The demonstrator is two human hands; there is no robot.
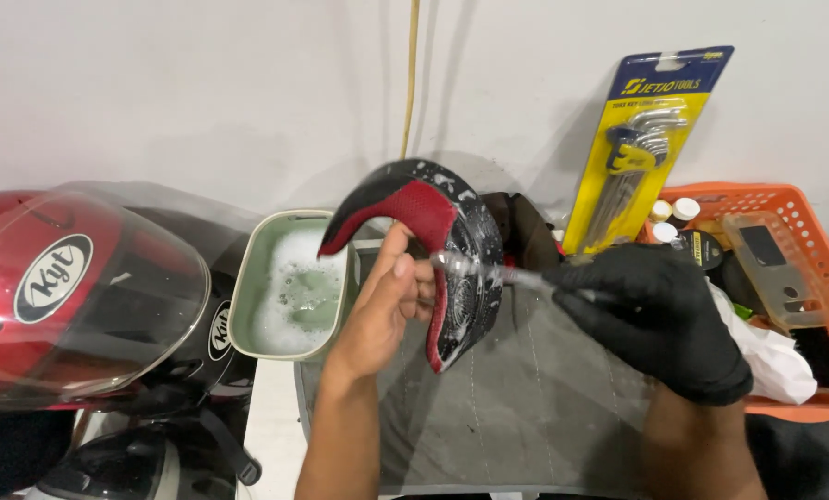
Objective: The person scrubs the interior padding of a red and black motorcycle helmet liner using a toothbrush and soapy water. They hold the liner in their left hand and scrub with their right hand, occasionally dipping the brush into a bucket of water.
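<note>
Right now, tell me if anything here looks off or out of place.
Nothing looks damaged or spilled. The left hand holds a foam-flecked helmet pad while the gloved right hand holds a brush against it. One oddity: only the right hand is gloved. The suds stay inside the tub.

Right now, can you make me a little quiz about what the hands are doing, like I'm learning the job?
1. True or false: the right hand wears a black glove.
2. Which thing does the bare left hand hold up? A) the red helmet B) the black and red helmet pad C) the orange basket
3. What fills the pale green tub beside the pad?

Key
1. True; it holds a thin brush against the pad.
2. B
3. Soapy, foamy water.
</note>
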